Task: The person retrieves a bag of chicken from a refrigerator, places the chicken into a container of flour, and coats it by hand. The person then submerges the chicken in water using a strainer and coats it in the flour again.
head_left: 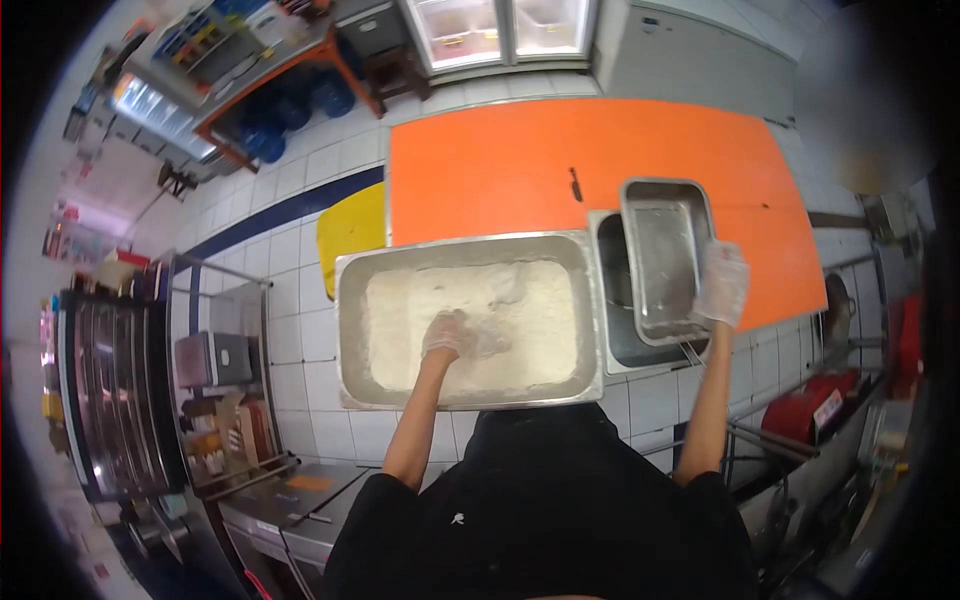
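Note:
A large metal tub [345, 330] in front of me holds a wide layer of pale flour-like powder [400, 300]. My left hand [447, 333], in a clear plastic glove, reaches down into this powder; its fingers are partly hidden. Pale, lumpy pieces [488, 340] coated in powder lie just right of that hand. My right hand [724, 284], gloved as well, is closed on the right rim of a smaller rectangular metal pan [662, 245]. The pan is bare inside apart from smears. It rests partly over another metal container [615, 265] beside the tub.
Beyond the tub stretches an orange tabletop [490, 160] with a small dark object [575, 184] on it. A yellow item [352, 230] sits at its left. Shelving [225, 380] stands left, a lit glass-door fridge [455, 35] at the back, and a red object [810, 405] lower right.

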A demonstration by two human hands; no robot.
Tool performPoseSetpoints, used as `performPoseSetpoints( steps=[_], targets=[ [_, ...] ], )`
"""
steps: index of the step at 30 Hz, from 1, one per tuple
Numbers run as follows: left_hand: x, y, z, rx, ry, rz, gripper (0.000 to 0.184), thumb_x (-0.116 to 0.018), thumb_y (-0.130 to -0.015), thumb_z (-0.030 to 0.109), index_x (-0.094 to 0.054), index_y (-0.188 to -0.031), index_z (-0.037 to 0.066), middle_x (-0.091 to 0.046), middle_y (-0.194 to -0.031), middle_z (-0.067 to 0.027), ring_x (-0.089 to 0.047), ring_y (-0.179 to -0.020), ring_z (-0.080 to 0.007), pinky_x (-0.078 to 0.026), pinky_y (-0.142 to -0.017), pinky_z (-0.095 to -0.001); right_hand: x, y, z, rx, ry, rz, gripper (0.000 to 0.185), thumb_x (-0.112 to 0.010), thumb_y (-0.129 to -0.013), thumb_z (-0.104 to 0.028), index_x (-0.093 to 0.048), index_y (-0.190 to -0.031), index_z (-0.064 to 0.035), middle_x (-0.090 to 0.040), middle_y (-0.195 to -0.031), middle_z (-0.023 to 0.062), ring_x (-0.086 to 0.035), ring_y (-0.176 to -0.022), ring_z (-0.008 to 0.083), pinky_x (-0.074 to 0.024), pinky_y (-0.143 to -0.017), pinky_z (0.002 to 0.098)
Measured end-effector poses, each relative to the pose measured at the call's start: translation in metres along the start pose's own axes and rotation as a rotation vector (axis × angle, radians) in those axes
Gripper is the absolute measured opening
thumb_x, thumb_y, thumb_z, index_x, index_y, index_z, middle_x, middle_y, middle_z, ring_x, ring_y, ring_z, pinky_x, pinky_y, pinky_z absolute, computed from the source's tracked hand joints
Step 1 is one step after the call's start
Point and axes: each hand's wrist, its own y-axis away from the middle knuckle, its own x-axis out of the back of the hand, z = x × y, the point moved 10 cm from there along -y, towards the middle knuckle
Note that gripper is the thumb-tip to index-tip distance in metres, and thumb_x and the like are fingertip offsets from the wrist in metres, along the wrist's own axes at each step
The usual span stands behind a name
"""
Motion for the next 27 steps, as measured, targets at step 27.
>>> performPoseSetpoints(
  steps=[27],
  targets=[
    [-0.06,-0.082,0.104,-0.166,0.028,-0.29,0.102,-0.061,-0.06,0.08,-0.059,-0.126,0.002,-0.061,-0.118,-0.0255,-0.061,-0.109,-0.0361,-0.047,-0.093,-0.0412,-0.082,0.068,0.221,-0.737,-1.572,-0.209,0.039,-0.067,-0.082,-0.017,-0.059,-0.114,0.0032,-0.065,-0.097,0.0068,-0.061,-0.082,0.0135,-0.0491,-0.076,0.0275]
  ],
)
